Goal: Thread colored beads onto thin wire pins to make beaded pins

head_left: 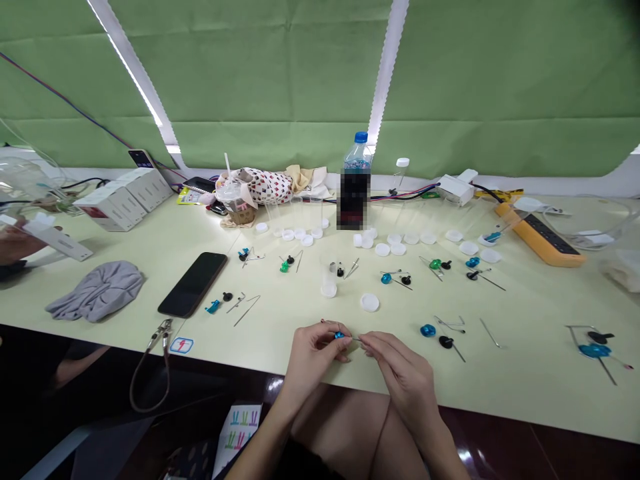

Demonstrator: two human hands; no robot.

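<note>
1. My left hand [316,354] is pinched closed, with the thumb and fingertips pressed together on a small blue bead [339,335].
2. My right hand [401,373] is pinched too, its fingertips pressed together on a thin metal pin [355,339] that runs from them toward the bead.
3. The 2 hands are just apart, with the bead and pin between them. The spot is small, so I can't tell for sure whether the pin goes into the bead or only touches it.
4. My grip sits just over the near edge of the table [525,380].
5. Just ahead of my grip lies a white bottle cap [369,303].
6. To the right of my grip, near my right hand, lie a second blue bead [427,330], a black bead on a pin [446,342], and bent wires [450,324].
7. To the left of my grip lie a black phone [193,285], a gray cloth [95,291], and a metal clip on a cord [163,331].
8. Well ahead of my grip stand a row of white caps [383,249] and a plastic bottle with a blue lid [357,160].
9. Far to the left, well apart from my grip, is another person's hand [15,241].
</note>
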